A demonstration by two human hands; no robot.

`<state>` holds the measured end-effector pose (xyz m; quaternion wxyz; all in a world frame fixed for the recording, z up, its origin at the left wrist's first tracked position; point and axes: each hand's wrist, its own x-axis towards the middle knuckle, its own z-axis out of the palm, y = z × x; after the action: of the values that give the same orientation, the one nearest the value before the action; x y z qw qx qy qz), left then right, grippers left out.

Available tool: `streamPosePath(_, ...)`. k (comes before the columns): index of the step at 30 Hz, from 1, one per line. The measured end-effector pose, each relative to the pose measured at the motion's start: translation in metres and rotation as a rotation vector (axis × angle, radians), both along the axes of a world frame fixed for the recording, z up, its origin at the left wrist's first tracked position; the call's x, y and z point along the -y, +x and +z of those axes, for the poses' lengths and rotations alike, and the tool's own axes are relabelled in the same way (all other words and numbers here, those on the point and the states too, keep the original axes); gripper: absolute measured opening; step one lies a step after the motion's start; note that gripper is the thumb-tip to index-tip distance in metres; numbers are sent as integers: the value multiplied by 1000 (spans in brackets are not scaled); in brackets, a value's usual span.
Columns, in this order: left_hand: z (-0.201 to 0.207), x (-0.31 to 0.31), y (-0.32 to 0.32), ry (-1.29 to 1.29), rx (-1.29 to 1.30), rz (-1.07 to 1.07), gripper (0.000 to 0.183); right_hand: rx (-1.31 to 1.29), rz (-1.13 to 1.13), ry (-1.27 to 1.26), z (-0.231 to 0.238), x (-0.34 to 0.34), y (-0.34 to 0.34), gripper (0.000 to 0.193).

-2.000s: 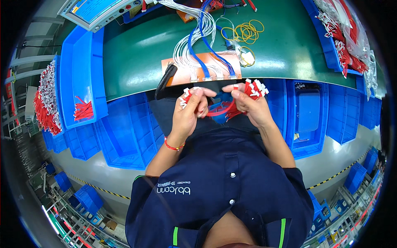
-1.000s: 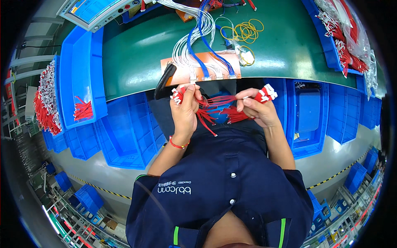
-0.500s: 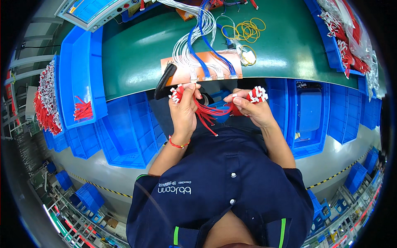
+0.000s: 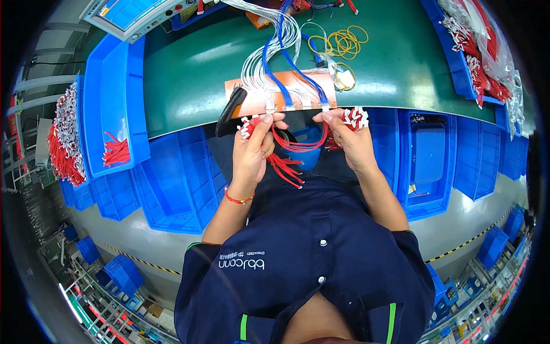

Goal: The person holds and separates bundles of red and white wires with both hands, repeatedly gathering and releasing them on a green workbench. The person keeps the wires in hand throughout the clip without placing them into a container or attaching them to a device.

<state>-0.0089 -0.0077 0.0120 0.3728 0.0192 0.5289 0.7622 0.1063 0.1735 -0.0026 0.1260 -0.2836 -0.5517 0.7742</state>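
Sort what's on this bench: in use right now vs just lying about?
In use:
left hand
right hand
red wire bundle with white connectors
orange fixture board

Lying about:
yellow rubber bands
black tool handle
empty blue bin
tester screen

We see a green workbench with a curved front edge. On it: an orange fixture plate near that edge, white and blue wire leads running onto the plate, loose yellow rubber bands, a black handle overhanging the edge, and a blue bin at left.
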Motion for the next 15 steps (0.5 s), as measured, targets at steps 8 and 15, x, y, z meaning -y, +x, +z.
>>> streamPosePath(8, 0, -5, 3, -8, -37, -17, 32, -17, -10, -233, 5, -1, -1, 21)
streamPosePath(15, 0, -7, 5, -36, -48, -50, 36, -36, 6, -271, 2, 2, -2, 23)
